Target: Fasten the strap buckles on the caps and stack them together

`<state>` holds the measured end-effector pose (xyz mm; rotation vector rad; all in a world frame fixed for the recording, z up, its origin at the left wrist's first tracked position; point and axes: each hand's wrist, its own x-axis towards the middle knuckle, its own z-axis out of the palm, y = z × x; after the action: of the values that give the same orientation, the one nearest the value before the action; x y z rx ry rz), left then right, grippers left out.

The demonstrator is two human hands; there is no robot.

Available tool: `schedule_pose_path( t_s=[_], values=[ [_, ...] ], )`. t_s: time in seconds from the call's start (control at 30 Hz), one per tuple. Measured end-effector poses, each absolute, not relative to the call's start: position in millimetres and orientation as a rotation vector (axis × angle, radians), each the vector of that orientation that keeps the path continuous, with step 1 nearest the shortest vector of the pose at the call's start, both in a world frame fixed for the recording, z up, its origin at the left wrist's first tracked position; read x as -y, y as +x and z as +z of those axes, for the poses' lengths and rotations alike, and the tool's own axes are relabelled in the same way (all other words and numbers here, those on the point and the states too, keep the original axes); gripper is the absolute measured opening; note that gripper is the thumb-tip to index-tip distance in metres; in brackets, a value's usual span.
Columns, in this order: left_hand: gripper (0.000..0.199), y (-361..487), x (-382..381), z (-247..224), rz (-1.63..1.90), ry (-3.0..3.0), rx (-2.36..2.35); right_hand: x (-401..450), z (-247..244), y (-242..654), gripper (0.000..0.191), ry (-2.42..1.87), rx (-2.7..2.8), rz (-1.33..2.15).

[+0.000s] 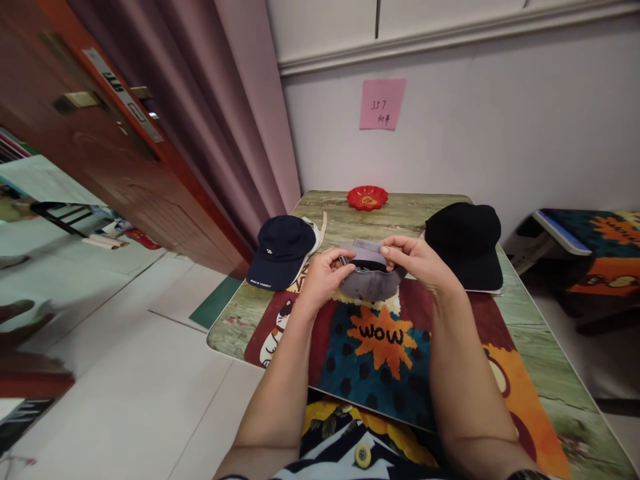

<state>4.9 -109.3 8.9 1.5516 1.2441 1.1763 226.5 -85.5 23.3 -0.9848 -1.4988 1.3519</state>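
A grey cap [373, 285] is held over the mat in front of me, its open underside and dark inner band turned partly towards me. At its left, my left hand [325, 277] pinches the cap's edge near a small dark buckle-like piece. My right hand [417, 261] grips the cap's right side, thumb and forefinger closed on a grey strap or edge. Left of my hands lies a navy cap [284, 250] with white lettering on its brim and a pale strap. A black cap [465, 243] rests to the right, on something thin and pale.
Under the caps is a colourful mat [380, 373] with a "WOW" print, on a wood-patterned table [565, 400]. A red scalloped dish [367, 197] stands at the back. A pink note [383, 105] hangs on the wall. A wooden door [165, 200] and a curtain [240, 120] border the left.
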Motion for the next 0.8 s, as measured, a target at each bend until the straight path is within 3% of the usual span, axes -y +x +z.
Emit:
schedule_pose_path(
  t_s=[0.37, 0.8],
  values=[
    [0.02, 17.1, 112.9, 10.6, 1.124, 1.61, -1.258, 94.6, 34.2, 216.0, 0.029, -0.904, 1.517, 1.312],
    [0.025, 22.2, 107.8, 6.2, 1.307, 1.617, -1.31, 86.3, 22.7, 212.4, 0.035, -0.988, 1.531, 1.271]
  ],
)
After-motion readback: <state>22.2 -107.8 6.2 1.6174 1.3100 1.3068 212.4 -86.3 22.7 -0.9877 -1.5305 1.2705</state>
